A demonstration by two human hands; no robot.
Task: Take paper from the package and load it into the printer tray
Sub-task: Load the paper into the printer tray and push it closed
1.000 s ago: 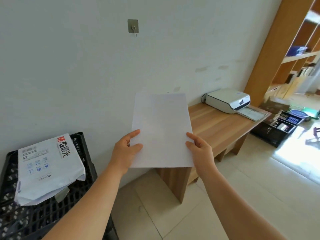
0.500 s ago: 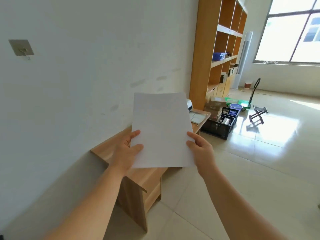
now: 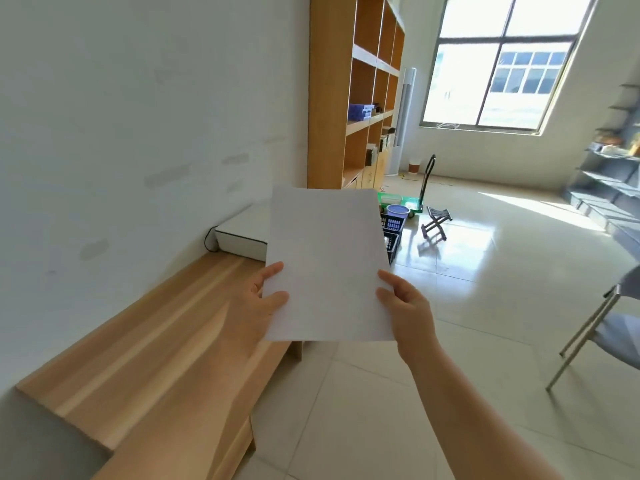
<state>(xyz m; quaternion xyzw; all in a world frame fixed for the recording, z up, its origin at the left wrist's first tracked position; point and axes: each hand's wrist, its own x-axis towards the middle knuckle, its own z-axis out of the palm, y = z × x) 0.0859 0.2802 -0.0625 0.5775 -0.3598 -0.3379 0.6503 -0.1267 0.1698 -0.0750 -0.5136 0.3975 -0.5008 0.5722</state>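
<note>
I hold a white sheaf of paper (image 3: 327, 265) upright in front of me. My left hand (image 3: 258, 306) pinches its lower left edge, thumb on the front. My right hand (image 3: 407, 306) grips the lower right edge. The white printer (image 3: 240, 237) sits at the far end of the low wooden bench (image 3: 156, 341) against the wall; the paper hides most of it, and its tray is hidden. The paper package is out of view.
A tall wooden bookshelf (image 3: 353, 91) stands beyond the bench. A black crate (image 3: 393, 233), a blue bucket (image 3: 397, 211), a green hand cart (image 3: 417, 199) and a folding stool (image 3: 435, 221) sit on the tiled floor. A metal-legged chair (image 3: 599, 323) stands at right.
I have turned right and moved along the bench toward the printer. The black crate with the paper package has left the view. Both hands keep the same hold on the paper.
</note>
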